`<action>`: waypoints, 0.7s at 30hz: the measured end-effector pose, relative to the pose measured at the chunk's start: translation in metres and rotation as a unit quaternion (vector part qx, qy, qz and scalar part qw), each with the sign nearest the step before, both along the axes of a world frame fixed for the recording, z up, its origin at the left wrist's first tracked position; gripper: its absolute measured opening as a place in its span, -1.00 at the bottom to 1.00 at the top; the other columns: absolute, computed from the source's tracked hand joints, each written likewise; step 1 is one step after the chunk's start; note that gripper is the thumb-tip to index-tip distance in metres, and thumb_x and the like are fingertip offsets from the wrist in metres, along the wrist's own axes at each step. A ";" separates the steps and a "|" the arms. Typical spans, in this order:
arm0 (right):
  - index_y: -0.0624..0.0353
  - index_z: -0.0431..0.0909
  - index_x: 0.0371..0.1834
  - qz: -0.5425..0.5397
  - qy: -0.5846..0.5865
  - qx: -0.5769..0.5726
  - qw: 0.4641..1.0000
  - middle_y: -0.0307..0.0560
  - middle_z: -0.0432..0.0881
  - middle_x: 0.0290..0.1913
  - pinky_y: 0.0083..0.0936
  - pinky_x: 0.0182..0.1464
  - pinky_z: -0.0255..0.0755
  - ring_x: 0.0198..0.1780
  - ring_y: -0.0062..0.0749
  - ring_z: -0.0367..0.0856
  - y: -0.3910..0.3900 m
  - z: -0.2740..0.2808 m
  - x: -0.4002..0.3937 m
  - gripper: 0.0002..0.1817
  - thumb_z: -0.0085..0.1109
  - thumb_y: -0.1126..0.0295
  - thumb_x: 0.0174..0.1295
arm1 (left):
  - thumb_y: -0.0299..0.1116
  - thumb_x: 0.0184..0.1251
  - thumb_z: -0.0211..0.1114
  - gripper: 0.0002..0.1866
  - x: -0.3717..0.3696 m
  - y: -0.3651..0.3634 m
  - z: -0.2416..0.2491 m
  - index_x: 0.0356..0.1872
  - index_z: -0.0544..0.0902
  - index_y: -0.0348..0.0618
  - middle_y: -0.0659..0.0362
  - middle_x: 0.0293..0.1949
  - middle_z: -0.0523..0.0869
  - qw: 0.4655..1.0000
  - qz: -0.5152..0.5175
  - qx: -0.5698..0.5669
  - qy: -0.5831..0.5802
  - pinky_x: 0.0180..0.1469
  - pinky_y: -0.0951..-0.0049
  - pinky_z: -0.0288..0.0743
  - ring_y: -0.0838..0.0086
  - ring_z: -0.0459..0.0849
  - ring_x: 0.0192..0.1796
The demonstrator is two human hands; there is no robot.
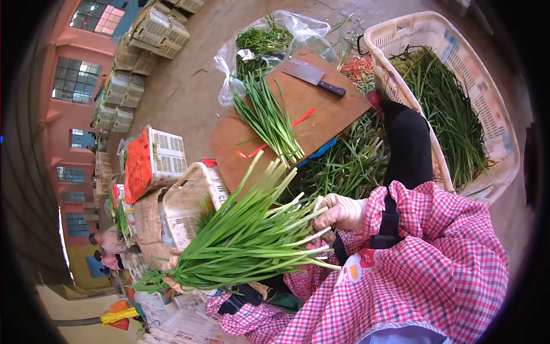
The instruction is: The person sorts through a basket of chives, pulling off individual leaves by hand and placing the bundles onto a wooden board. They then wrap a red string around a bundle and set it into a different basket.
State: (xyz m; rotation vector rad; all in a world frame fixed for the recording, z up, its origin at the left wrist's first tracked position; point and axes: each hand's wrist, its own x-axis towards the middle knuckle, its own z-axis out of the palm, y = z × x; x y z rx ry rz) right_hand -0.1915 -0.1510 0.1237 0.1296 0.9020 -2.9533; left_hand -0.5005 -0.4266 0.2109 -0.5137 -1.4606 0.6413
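A large loose bunch of long green leafy stalks point(246, 243) with pale lower ends is held between my two hands. My right hand point(339, 212), its fingers and wrist partly covered in pale wrapping, is closed at the pale ends. My left hand point(172, 268) grips the leafy tips, which hide most of its fingers. Beyond the bunch is a brown board point(229, 137). A smaller bundle of similar stalks point(266, 117) lies across it, near red strips point(303, 117). A cleaver point(305, 71) with a black handle rests at the board's far side.
A big white crate point(381, 49) at the right holds darker greens point(447, 114). Loose leaves point(349, 160) lie beside the board. Behind it is a clear plastic bag point(228, 63) of greens. More crates point(167, 150) stand at left; another person point(112, 241) is farther off.
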 end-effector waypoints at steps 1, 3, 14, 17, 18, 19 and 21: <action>0.27 0.60 -0.44 0.000 0.032 0.003 0.999 -0.09 0.59 -0.61 -0.49 -0.44 0.46 -0.57 -0.42 0.56 0.000 -0.006 -0.002 -0.80 0.22 0.32 0.15 | -0.19 0.23 0.26 -0.74 -0.006 -0.006 -0.009 -0.23 0.48 -0.13 0.25 -0.27 0.51 0.953 0.258 -0.136 0.079 0.06 0.35 0.50 0.50 0.56 -0.18; 0.26 0.59 -0.40 -0.021 0.005 -0.008 1.000 -0.10 0.60 -0.58 -0.49 -0.44 0.47 -0.56 -0.42 0.57 -0.005 -0.010 -0.002 -0.80 0.22 0.31 0.16 | -0.16 0.22 0.27 -0.70 -0.012 -0.013 -0.019 -0.24 0.47 -0.16 0.20 -0.23 0.50 0.604 0.680 -0.360 0.208 0.06 0.33 0.49 0.39 0.58 -0.16; 0.34 0.55 -0.05 0.046 -0.026 0.070 0.996 -0.16 0.63 -0.45 -0.62 -0.40 0.48 -0.48 -0.56 0.60 -0.003 0.005 0.007 -0.61 0.16 0.20 0.26 | -0.30 0.37 0.08 -0.88 0.049 0.059 0.023 -0.32 0.40 -0.07 0.32 -0.39 0.41 0.991 0.015 0.040 0.126 0.18 0.46 0.32 0.60 0.46 -0.18; 0.29 0.56 -0.09 0.068 -0.052 0.132 0.988 -0.24 0.61 -0.45 -0.65 -0.39 0.46 -0.47 -0.64 0.55 -0.003 0.016 0.006 -0.73 0.19 0.34 0.24 | -0.30 0.35 0.12 -0.87 0.050 0.035 0.025 -0.30 0.40 -0.10 0.28 -0.37 0.45 0.880 0.364 -0.225 0.208 0.05 0.48 0.44 0.54 0.50 -0.20; 0.29 0.56 -0.09 0.068 -0.051 0.132 0.988 -0.24 0.61 -0.45 -0.65 -0.39 0.46 -0.47 -0.64 0.55 -0.004 0.015 0.007 -0.73 0.19 0.34 0.24 | -0.31 0.33 0.14 -0.86 0.050 0.028 0.026 -0.29 0.41 -0.12 0.26 -0.37 0.46 0.565 0.645 -0.432 0.278 -0.01 0.48 0.49 0.51 0.51 -0.22; 0.29 0.56 -0.12 0.078 -0.035 0.144 0.986 -0.27 0.59 -0.45 -0.66 -0.39 0.44 -0.46 -0.66 0.52 -0.005 0.013 0.007 -0.75 0.18 0.34 0.25 | -0.31 0.33 0.14 -0.86 0.046 0.028 0.019 -0.29 0.41 -0.12 0.26 -0.37 0.46 0.565 0.646 -0.432 0.278 -0.01 0.48 0.49 0.51 0.51 -0.22; 0.29 0.56 -0.18 0.110 -0.006 0.176 0.978 -0.32 0.52 -0.47 -0.68 -0.39 0.37 -0.47 -0.71 0.43 -0.001 0.014 0.011 -0.78 0.13 0.34 0.29 | -0.30 0.33 0.15 -0.83 0.051 0.052 0.017 -0.22 0.43 -0.14 0.28 -0.34 0.48 0.974 0.188 0.016 0.128 0.05 0.46 0.48 0.55 0.53 -0.18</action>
